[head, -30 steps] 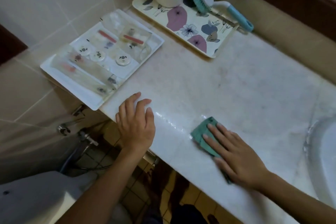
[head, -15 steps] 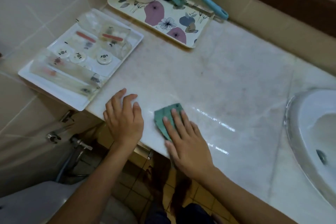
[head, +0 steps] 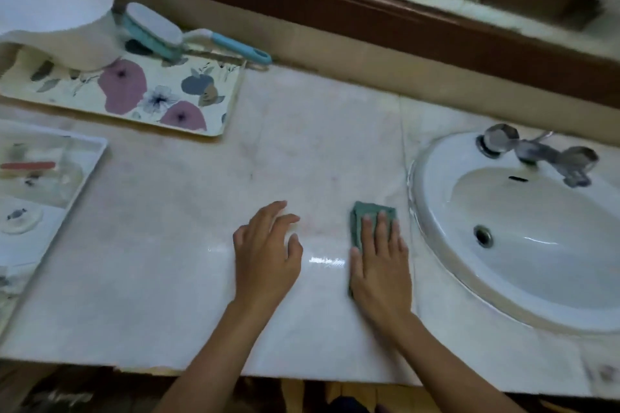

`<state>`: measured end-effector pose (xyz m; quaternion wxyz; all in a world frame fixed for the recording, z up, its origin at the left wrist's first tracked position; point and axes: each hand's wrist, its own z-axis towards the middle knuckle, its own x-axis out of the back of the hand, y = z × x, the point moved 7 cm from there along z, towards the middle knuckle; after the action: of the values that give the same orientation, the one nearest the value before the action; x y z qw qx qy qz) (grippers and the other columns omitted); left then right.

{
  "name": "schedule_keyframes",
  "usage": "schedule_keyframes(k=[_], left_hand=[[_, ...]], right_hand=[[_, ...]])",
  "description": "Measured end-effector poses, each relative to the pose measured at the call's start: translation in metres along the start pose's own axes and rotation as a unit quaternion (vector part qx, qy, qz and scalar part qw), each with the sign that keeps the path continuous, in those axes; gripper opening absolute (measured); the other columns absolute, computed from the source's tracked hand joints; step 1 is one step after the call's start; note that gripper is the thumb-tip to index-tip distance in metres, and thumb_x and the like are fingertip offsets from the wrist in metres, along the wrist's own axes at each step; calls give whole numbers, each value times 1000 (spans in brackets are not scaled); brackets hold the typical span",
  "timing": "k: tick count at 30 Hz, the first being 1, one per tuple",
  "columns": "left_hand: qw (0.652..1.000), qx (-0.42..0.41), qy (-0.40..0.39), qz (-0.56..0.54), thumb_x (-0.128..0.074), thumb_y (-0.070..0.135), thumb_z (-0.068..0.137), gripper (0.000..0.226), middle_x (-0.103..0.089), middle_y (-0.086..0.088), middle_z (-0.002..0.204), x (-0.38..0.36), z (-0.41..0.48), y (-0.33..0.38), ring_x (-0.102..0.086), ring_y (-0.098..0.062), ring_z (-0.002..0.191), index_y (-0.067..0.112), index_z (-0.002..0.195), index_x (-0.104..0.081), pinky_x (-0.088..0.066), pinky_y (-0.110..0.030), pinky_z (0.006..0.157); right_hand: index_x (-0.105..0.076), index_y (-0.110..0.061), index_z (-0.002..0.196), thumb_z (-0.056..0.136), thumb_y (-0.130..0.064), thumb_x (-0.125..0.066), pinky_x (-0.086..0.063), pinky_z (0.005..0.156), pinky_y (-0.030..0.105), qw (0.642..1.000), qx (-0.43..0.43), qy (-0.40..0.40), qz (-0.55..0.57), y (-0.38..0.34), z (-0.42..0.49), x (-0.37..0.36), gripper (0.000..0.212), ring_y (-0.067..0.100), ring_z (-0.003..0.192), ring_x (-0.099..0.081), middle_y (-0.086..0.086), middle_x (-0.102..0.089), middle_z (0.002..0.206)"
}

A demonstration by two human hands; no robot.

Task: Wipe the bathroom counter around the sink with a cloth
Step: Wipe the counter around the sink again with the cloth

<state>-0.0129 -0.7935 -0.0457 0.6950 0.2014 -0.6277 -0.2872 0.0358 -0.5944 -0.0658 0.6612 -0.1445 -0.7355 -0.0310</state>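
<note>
A folded green cloth (head: 360, 218) lies flat on the pale marble counter (head: 161, 278), just left of the white oval sink (head: 436, 171). My right hand (head: 380, 265) presses down on the cloth with straight fingers; most of the cloth is hidden under the palm. My left hand (head: 265, 251) rests on the counter a short way to the left, fingers spread and relaxed, holding nothing. A wet glossy streak shines between the two hands.
A floral tray (head: 208, 117) at the back left carries a white scoop (head: 57, 17) and a teal-handled brush (head: 167, 35). A white tray (head: 90, 157) of small packets sits at the far left. Chrome taps (head: 536, 151) stand behind the sink bowl. A wood-framed mirror runs along the back.
My right hand has slid the cloth rightward along the counter to beside the sink. My left hand has followed to the right, and the view has swung toward the sink.
</note>
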Motion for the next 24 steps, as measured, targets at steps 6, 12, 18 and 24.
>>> schedule_keyframes(k=[6, 12, 18, 24], left_hand=[[991, 3, -41, 125, -42, 29, 87, 38, -54, -1, 136, -25, 15, 1, -48, -21, 127, 20, 116, -63, -39, -42, 93], [988, -18, -14, 155, -47, 30, 82, 36, -53, -2, 136, -25, 13, 5, -47, -22, 126, 20, 114, -61, -37, -43, 90], [990, -20, -1, 140, -46, 34, 83, 37, -53, 1, 136, -23, 13, 4, -44, -18, 127, 21, 113, -61, -34, -38, 91], [991, -14, -9, 129, -45, 35, 85, 35, -51, 3, 136, -25, 13, 3, -45, -17, 127, 22, 114, -60, -33, -36, 93]], right_hand=[[-20, -23, 153, 98, -42, -27, -12, 116, 35, 975, 224, -7, -10, -52, 65, 0, 58, 22, 149, -2, 2, -12, 161], [-12, -24, 154, 101, -42, -22, -8, 119, 38, 978, 208, -25, 7, -58, 200, 11, 57, 20, 149, 3, 2, -5, 162], [-14, -15, 154, 99, -35, -23, -9, 118, 40, 998, 57, 28, 29, -11, 231, 23, 58, 24, 149, 0, 8, -7, 162], [-17, -10, 152, 96, -27, -25, -12, 118, 41, 999, 17, 36, 34, 22, 173, 20, 60, 26, 149, -2, 10, -11, 161]])
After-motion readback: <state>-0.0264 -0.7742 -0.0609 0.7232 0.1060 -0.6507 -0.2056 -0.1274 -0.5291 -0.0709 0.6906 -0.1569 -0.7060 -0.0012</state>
